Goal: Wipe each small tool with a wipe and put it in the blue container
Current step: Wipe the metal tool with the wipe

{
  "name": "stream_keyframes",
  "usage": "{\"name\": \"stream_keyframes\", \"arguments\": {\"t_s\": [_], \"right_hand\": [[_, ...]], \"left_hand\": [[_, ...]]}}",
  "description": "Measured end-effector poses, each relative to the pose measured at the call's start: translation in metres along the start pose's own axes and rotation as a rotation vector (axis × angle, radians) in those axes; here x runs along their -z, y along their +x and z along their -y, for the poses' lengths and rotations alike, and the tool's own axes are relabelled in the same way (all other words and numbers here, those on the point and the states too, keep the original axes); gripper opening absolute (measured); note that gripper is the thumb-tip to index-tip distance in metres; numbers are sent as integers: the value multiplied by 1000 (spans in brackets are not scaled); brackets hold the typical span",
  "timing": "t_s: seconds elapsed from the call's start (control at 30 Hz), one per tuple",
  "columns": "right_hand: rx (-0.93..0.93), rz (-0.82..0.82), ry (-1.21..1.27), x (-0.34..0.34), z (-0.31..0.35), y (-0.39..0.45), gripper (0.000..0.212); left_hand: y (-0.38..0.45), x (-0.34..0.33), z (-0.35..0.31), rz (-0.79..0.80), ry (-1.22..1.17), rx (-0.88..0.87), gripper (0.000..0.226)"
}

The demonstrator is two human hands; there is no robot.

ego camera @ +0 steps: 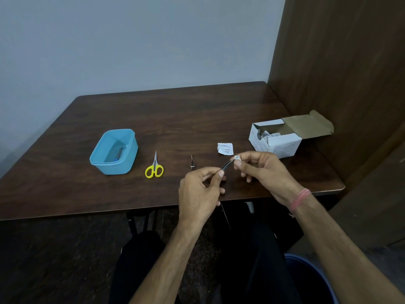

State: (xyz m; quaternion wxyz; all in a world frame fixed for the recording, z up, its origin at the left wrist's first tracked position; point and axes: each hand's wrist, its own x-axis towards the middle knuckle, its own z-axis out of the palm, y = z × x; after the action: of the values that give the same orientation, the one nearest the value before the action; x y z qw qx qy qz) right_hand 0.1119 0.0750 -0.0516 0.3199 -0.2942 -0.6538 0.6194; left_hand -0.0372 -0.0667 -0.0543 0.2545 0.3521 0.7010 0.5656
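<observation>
Over the near edge of the dark wood-grain tabletop [131, 115], the left hand [198, 191] pinches one end of a slim, dark metal tool [225, 166] between thumb and forefinger, its grip clamped on the tool's lower end. The right hand [260, 170] pinches a small folded white wipe [237, 158] around the tool's other end, toward one o'clock from the left hand.

The tool looks light, stiff and smooth, so it is likely to slip if held loosely; holding the blunt end firmly while the soft, limp wipe slides along the shaft seems the safest way. Its tip may be sharp.

The blue plastic container [114, 151] sits at nine o'clock from the hands, well apart, with something dark and small already lying inside. Between them lie yellow-handled scissors [154, 166] and, closer to the hands, a small pointed metal tool [192, 163], both not yet wiped, I judge.

At twelve o'clock lies a torn white sachet [225, 148], and at one o'clock an open white cardboard box [277, 140] of sachets. Both carry print too small to read.
</observation>
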Motion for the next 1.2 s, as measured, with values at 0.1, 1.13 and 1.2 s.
{"name": "stream_keyframes", "arguments": {"t_s": [0.1,1.13,1.2], "right_hand": [[17,-3,-1,-1,-1,-2,11],[67,-229,35,-10,-3,-9,17],[72,-220,32,-10,-3,-10,19]], "left_hand": [[0,0,0,0,7,-5,9],[1,5,3,99,-25,0,17],[1,5,3,94,-20,-9,16]]}}
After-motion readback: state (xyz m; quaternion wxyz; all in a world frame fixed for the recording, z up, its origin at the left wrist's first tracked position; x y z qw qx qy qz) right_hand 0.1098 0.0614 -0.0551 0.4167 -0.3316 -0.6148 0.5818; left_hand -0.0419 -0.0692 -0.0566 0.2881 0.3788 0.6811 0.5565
